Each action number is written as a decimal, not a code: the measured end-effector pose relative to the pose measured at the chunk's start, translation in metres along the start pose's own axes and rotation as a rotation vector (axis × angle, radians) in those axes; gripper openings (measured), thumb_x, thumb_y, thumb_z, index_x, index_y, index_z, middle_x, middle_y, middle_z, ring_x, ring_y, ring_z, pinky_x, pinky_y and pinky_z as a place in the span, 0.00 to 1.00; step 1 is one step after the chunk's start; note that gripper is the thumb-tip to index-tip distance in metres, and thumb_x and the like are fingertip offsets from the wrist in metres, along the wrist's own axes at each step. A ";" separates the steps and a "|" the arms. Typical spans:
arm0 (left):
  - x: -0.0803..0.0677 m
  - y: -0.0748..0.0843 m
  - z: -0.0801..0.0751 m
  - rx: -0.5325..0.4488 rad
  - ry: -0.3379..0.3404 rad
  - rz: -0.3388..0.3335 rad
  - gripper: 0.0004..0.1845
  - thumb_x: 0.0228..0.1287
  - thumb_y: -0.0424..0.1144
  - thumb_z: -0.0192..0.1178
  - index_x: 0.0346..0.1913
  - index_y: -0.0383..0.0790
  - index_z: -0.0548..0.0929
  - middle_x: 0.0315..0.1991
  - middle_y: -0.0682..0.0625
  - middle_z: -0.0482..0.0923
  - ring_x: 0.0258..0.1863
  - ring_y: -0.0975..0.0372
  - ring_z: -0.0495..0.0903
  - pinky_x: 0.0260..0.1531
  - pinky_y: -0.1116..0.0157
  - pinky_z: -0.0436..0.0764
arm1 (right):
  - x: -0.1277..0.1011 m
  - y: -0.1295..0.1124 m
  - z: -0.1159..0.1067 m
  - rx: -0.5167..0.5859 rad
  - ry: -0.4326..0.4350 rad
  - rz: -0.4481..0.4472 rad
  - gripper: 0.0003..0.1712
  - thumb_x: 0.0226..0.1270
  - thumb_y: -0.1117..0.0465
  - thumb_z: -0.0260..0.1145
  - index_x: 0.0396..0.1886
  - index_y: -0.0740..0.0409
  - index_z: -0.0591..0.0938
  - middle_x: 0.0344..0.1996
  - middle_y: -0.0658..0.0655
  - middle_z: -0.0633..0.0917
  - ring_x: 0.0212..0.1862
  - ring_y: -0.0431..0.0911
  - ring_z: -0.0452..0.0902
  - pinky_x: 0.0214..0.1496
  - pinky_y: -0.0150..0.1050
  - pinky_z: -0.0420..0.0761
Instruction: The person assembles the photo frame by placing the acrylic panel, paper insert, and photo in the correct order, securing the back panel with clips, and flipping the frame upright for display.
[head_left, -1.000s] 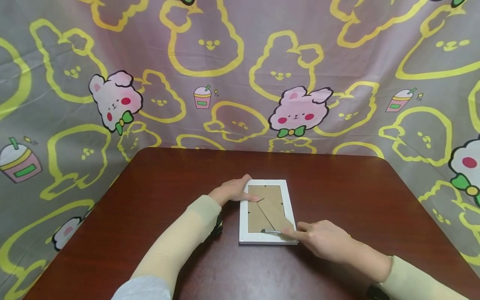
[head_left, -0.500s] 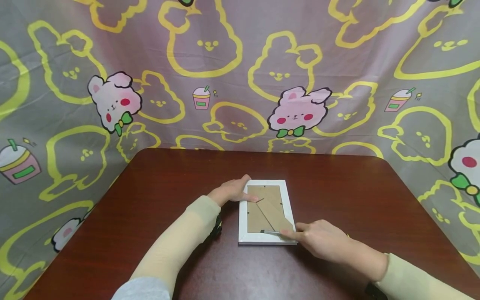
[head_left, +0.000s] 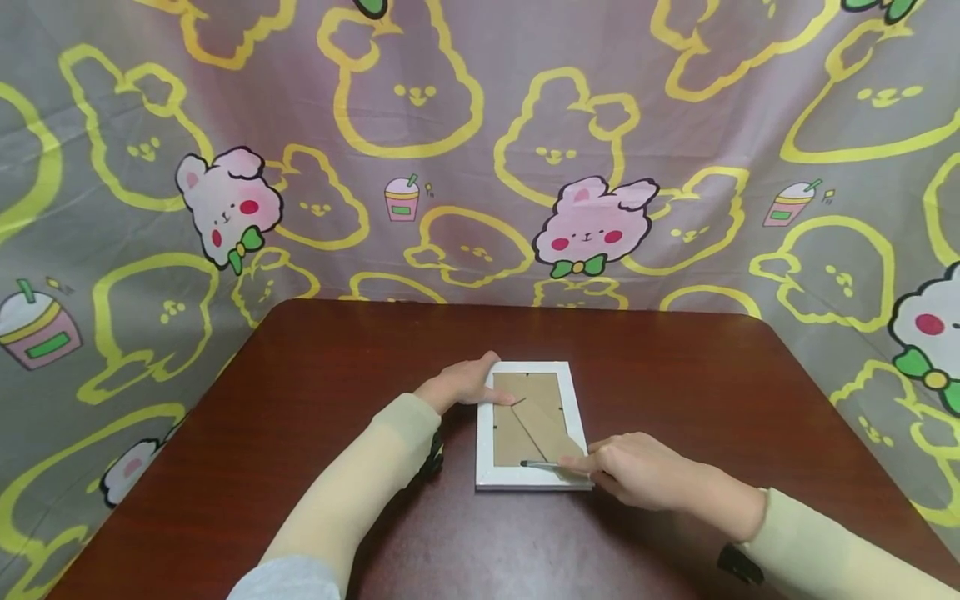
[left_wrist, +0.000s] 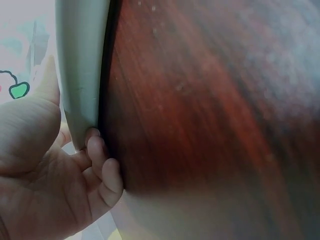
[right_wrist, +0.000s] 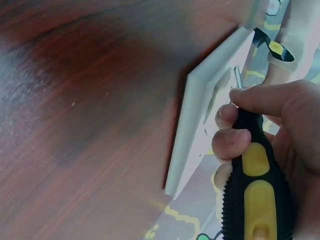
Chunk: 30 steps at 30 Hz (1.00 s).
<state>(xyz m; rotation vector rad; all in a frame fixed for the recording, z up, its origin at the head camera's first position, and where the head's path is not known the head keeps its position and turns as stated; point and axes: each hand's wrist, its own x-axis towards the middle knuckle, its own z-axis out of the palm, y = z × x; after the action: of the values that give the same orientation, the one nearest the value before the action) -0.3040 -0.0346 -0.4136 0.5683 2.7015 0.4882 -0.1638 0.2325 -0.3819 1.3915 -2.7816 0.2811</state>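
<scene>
Head view: white picture frame [head_left: 528, 425] lies face-down near centre of dark red table [head_left: 315, 400], brown backing board w/ diagonal stand flap upward. Left hand [head_left: 461, 383] rests at frame's far-left corner; left wrist view shows thumb on top and curled fingers [left_wrist: 102, 170] at the frame's edge [left_wrist: 82, 65], i.e. gripping the corner. Right hand [head_left: 637, 475] sits at the near-right corner, fingers wrapped round a black-and-yellow screwdriver [right_wrist: 255, 195]; metal shaft [head_left: 542, 463] lies across the backing's near edge, pointing left. Both forearms in beige sleeves. Backdrop: grey cloth [head_left: 675, 150] w/ yellow rabbit outlines and pink rabbits
</scene>
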 end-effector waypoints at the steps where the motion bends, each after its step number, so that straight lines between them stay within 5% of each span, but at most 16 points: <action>1: 0.000 0.000 0.000 0.001 -0.001 0.000 0.46 0.56 0.66 0.63 0.70 0.44 0.60 0.62 0.44 0.72 0.56 0.53 0.75 0.52 0.56 0.73 | 0.000 0.000 0.000 -0.001 0.002 0.000 0.29 0.52 0.74 0.67 0.53 0.45 0.86 0.16 0.36 0.68 0.17 0.33 0.56 0.17 0.29 0.61; 8: -0.002 0.000 0.002 0.005 0.000 0.006 0.45 0.56 0.66 0.63 0.69 0.45 0.61 0.59 0.44 0.74 0.53 0.53 0.77 0.50 0.57 0.74 | -0.008 0.006 0.006 0.033 0.081 -0.028 0.27 0.57 0.70 0.68 0.57 0.46 0.83 0.22 0.36 0.70 0.21 0.31 0.60 0.22 0.29 0.66; 12: -0.003 0.001 0.003 0.005 -0.002 0.008 0.45 0.56 0.66 0.63 0.69 0.45 0.60 0.59 0.43 0.75 0.53 0.52 0.77 0.50 0.57 0.74 | -0.014 0.015 0.003 0.025 0.169 0.074 0.23 0.62 0.65 0.68 0.58 0.53 0.81 0.32 0.42 0.82 0.29 0.34 0.73 0.30 0.36 0.76; 15: -0.002 0.002 0.004 0.003 -0.005 0.001 0.46 0.56 0.66 0.63 0.69 0.45 0.60 0.59 0.44 0.74 0.53 0.53 0.77 0.50 0.57 0.74 | -0.018 0.023 -0.007 0.031 0.197 0.210 0.12 0.66 0.63 0.66 0.49 0.59 0.83 0.33 0.46 0.84 0.32 0.36 0.76 0.34 0.39 0.78; 21: -0.003 0.002 0.002 0.001 -0.005 -0.007 0.45 0.56 0.66 0.63 0.69 0.44 0.61 0.59 0.44 0.74 0.53 0.53 0.77 0.50 0.57 0.74 | -0.027 0.042 -0.027 0.058 0.192 0.429 0.04 0.69 0.63 0.62 0.40 0.57 0.75 0.17 0.41 0.68 0.19 0.34 0.62 0.21 0.33 0.66; 30: -0.005 0.003 -0.004 0.010 -0.002 0.002 0.46 0.56 0.66 0.63 0.69 0.43 0.60 0.61 0.43 0.73 0.55 0.53 0.76 0.52 0.57 0.73 | -0.033 0.067 -0.030 0.056 0.173 0.516 0.04 0.69 0.65 0.60 0.36 0.59 0.72 0.15 0.45 0.67 0.16 0.38 0.60 0.18 0.35 0.62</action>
<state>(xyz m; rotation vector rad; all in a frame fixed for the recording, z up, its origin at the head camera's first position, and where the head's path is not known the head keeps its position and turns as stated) -0.3006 -0.0356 -0.4077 0.5738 2.7030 0.4741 -0.1990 0.3028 -0.3656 0.5929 -2.9480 0.4618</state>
